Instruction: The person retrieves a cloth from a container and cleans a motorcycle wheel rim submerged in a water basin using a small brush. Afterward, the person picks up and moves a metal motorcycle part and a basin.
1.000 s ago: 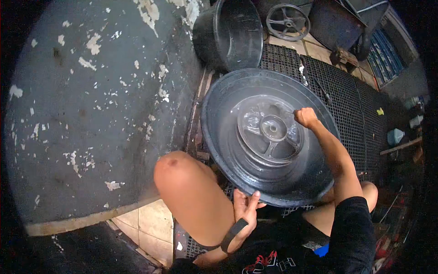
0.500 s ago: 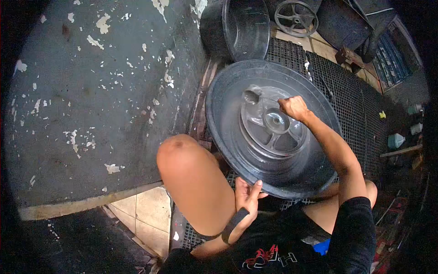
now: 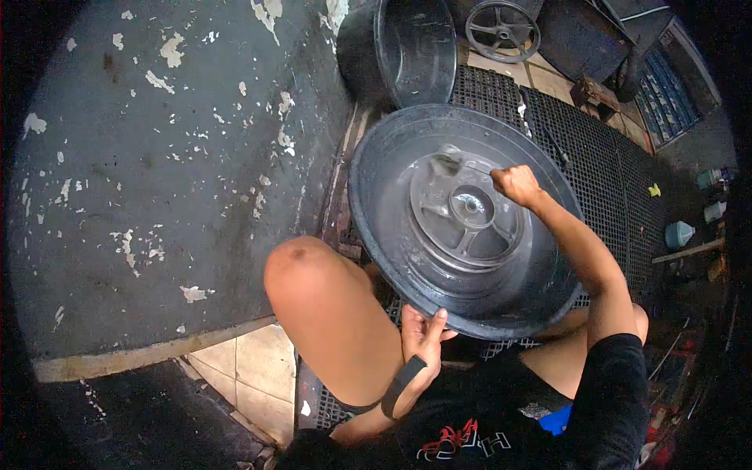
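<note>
A large dark basin [image 3: 368,211] is tilted toward me between my legs. Inside lies a grey spoked motorcycle wheel rim [image 3: 468,235], wet and shiny around its hub. My right hand [image 3: 517,186], above the wheel's upper right, is closed round the thin handle of a tool [image 3: 448,160]. The tool's round head is blurred over the wheel's upper left edge; I cannot tell whether it is a ladle or a brush. At the near side of the basin, my left hand [image 3: 424,335] grips the rim, thumb up and fingers partly hidden below.
A deep black tub [image 3: 415,51] stands behind the basin. Another spoked wheel [image 3: 503,33] rests on the tiles at the back. Black grid mats [image 3: 611,180] cover the floor to the right. A peeling dark surface [image 3: 172,180] fills the left. Bottles [image 3: 678,233] stand far right.
My right hand and the round-headed tool have shifted slightly right across the wheel. The left hand keeps its hold on the rim. The whole view has moved a little.
</note>
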